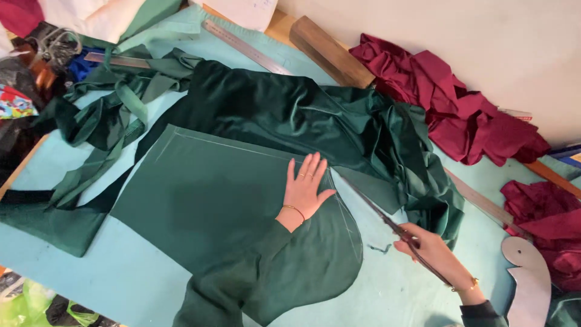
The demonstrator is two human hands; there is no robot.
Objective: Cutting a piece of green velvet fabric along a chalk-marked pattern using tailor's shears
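A large piece of dark green velvet fabric (212, 200) lies spread on a light teal table (127, 275), with chalk lines along its top and right side. My left hand (305, 188) lies flat on the fabric, fingers together, pressing it down. My right hand (433, 251) grips long scissors (378, 212), whose blades reach up to the left along the fabric's curved right edge. More of the green velvet (363, 133) is bunched up behind the flat part.
Green fabric strips (103, 127) trail at the left. Dark red cloth (466, 115) is piled at the back right and lower right. A metal ruler (245, 45), a wooden block (330, 51), a wooden ruler (484, 203) and a grey curve template (529, 278) lie around.
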